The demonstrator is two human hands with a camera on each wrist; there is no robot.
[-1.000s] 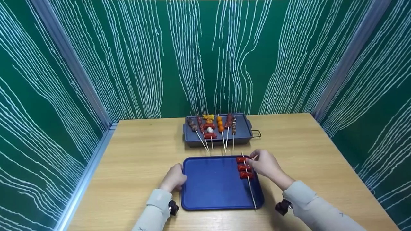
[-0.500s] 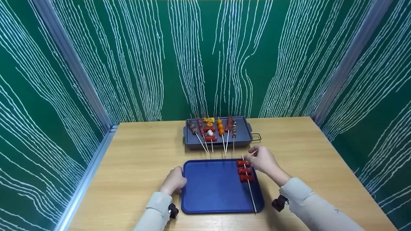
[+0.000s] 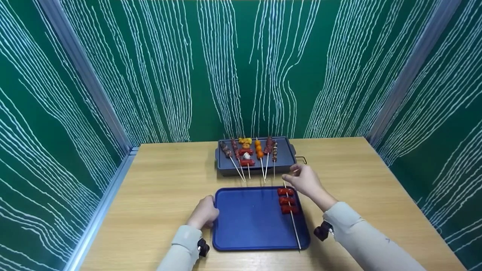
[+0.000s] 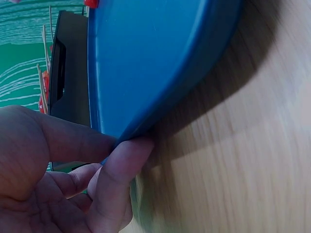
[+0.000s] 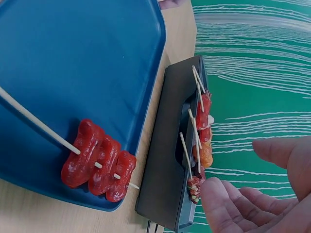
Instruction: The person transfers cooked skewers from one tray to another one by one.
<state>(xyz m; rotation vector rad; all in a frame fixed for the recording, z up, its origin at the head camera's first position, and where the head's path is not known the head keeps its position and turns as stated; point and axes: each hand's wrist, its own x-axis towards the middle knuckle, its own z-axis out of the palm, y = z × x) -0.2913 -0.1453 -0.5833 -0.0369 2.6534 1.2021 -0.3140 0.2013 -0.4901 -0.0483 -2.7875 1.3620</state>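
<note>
The blue tray (image 3: 252,226) lies on the table, and my left hand (image 3: 204,211) pinches its left rim between thumb and finger, as the left wrist view (image 4: 73,179) also shows. A skewer of red sausages (image 3: 287,201) rests along the tray's right side, its stick overhanging the near rim slightly. Just past the skewer's far tip hovers my right hand (image 3: 304,180), holding nothing. In the right wrist view its thumb and fingers stand apart, off the sausages (image 5: 100,162).
Behind the tray stands a dark grill (image 3: 226,169) with a wire handle (image 3: 302,160) on its right. Several skewers lie across it, among them one with orange balls (image 3: 259,149), their sticks overhanging the near side. Green walls with white lines enclose the wooden table (image 3: 165,180).
My right hand has left the sausage skewer and moved away past its far tip. The skewer stays on the tray. My left hand has kept its hold on the rim.
</note>
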